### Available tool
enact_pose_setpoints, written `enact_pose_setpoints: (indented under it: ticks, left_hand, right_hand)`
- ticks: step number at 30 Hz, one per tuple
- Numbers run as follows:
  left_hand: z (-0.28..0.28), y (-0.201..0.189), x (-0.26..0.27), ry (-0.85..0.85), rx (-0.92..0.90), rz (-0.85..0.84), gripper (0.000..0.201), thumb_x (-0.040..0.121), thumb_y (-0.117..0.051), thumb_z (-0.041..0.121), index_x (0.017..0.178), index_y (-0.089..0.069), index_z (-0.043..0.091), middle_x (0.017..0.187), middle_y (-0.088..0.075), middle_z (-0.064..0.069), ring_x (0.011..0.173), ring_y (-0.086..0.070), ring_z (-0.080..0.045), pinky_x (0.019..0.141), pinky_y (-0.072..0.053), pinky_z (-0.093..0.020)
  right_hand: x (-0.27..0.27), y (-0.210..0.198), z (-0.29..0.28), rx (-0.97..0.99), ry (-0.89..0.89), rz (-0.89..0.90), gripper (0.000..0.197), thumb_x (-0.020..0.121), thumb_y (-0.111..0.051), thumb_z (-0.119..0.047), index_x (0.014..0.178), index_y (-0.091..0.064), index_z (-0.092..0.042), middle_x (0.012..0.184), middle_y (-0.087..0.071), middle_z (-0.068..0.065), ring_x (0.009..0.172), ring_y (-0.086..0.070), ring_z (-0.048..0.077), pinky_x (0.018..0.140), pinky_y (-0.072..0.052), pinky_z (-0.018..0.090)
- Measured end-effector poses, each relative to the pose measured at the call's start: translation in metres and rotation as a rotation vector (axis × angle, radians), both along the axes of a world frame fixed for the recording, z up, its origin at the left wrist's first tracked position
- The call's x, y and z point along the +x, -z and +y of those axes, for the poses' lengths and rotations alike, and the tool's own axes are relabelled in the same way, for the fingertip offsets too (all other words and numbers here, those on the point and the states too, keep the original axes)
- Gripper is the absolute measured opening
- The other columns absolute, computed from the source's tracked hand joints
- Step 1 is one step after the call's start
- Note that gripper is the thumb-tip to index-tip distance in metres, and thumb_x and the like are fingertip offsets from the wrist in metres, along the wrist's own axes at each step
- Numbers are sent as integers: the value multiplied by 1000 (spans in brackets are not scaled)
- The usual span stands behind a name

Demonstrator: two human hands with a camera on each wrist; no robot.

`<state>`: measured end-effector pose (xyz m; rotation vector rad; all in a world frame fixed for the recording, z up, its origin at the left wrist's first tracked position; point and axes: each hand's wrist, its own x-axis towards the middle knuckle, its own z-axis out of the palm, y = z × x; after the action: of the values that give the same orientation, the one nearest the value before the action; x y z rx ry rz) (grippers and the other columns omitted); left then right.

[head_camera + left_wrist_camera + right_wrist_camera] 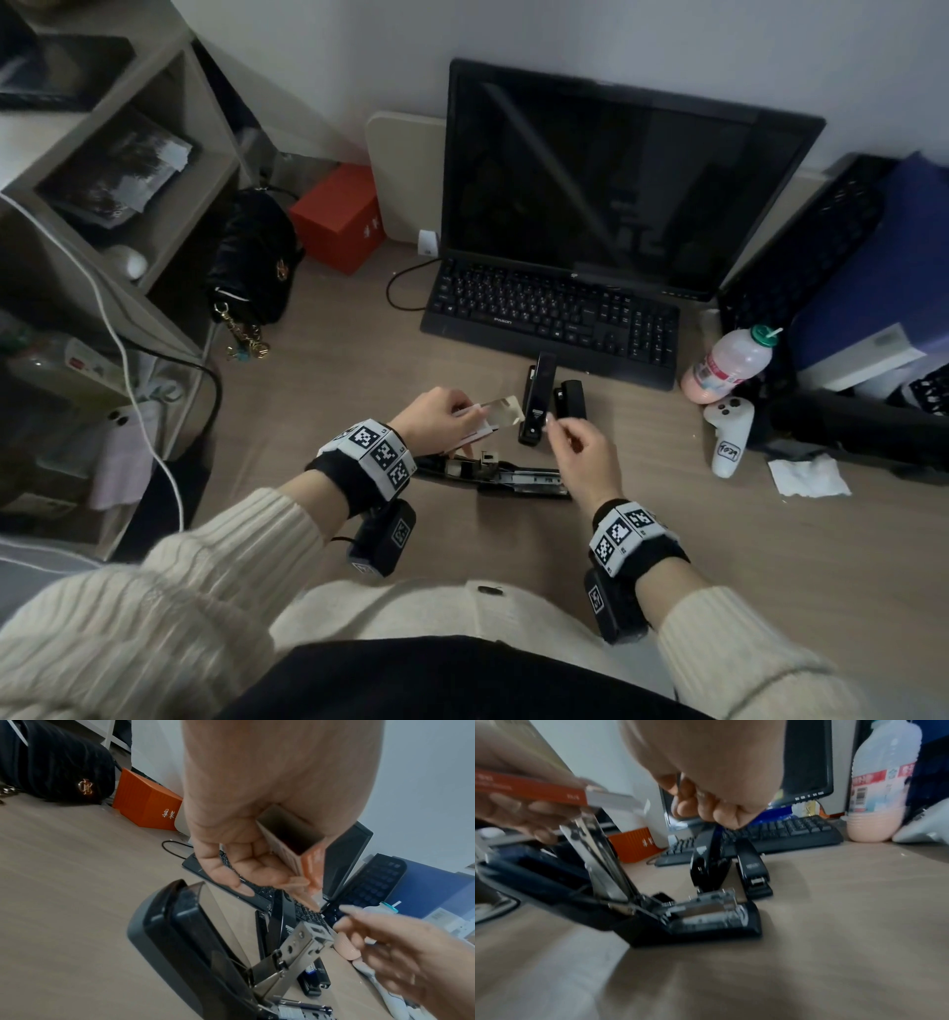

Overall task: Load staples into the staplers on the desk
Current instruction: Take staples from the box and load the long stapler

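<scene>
Left hand [441,411] gripping small orange cardboard staple box [303,858] above opened black stapler [493,475] at six o'clock, right hand [580,442] loosely curled, seemingly empty; none visibly loaded yet, two closed black staplers [552,403] waiting at twelve o'clock

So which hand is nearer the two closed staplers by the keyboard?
Right. The right hand hovers just in front of the closed staplers, fingertips almost at them. The left hand, gripping the staple box, sits further to their left, over the opened stapler.
</scene>
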<state>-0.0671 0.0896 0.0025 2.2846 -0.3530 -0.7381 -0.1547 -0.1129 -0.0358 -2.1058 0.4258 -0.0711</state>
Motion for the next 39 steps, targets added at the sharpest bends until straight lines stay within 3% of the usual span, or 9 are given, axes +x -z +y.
enact_pose_setpoints:
  ticks: [3,7,10,16,19,25,31,36,39]
  left_hand:
    - [-6,-2,1,9,17,-7,39,98,-48,35,92,-67,2,66,-72,-2,48,-54,-10,46,-41,-21]
    - [-13,-5,3,30,-14,17,40,99,-47,38,91,-67,4,65,-73,-1,43,-52,-5,47,-43,-22]
    - [-16,-7,5,25,-51,64,39,99,-48,39,92,-66,5,71,-75,-6,49,-55,-11,55,-48,-30]
    - [-22,-12,7,0,-25,152,32,98,-51,31,97,-66,3,67,-73,-7,58,-65,-20,45,-48,-23]
    - [-25,-15,9,-3,11,166,30,96,-53,30,96,-67,4,68,-74,-9,55,-67,-19,45,-48,-23]
    - [-31,-18,15,32,154,172,29,94,-50,32,88,-68,10,64,-74,-3,65,-72,-25,52,-50,-26]
    - [-30,-13,16,33,121,185,30,99,-49,33,91,-67,10,70,-75,-6,73,-75,-26,55,-53,-30]
    - [-25,-12,17,68,62,190,29,100,-50,34,84,-65,15,65,-71,-4,46,-61,-12,43,-43,-21]
    - [-22,-9,17,79,53,177,30,101,-50,34,77,-63,20,64,-68,-1,41,-56,-6,44,-42,-20]
  right_hand:
    - [11,-10,6,3,-81,-107,15,93,-60,-28,84,-68,-19,79,-55,-11,69,-51,0,63,-39,15]
    - [18,-8,12,-40,-169,-78,18,93,-56,-39,103,-65,-28,95,-51,-21,74,-52,5,73,-49,23]
    - [21,-8,12,56,-181,-49,14,93,-55,-39,101,-63,-30,104,-52,-20,91,-56,3,87,-50,25]
    - [24,0,9,215,-210,65,21,85,-56,-53,93,-64,-35,91,-69,-7,87,-68,14,87,-54,47]
    - [26,4,8,229,-227,128,31,86,-54,-58,97,-68,-33,92,-72,-8,93,-67,13,91,-52,40]
    - [25,-8,12,336,-250,170,20,98,-51,-24,100,-68,-13,80,-68,-9,67,-63,-12,62,-43,5]
    - [25,-2,10,354,-239,165,8,93,-61,-24,92,-68,-23,79,-72,-9,74,-65,-9,65,-43,9]
    - [20,-5,6,435,-229,152,17,88,-66,-15,97,-69,-2,83,-68,3,67,-66,-5,59,-44,6]
    - [19,-4,5,418,-228,159,13,86,-70,-19,86,-70,-6,79,-70,5,70,-67,4,75,-51,19]
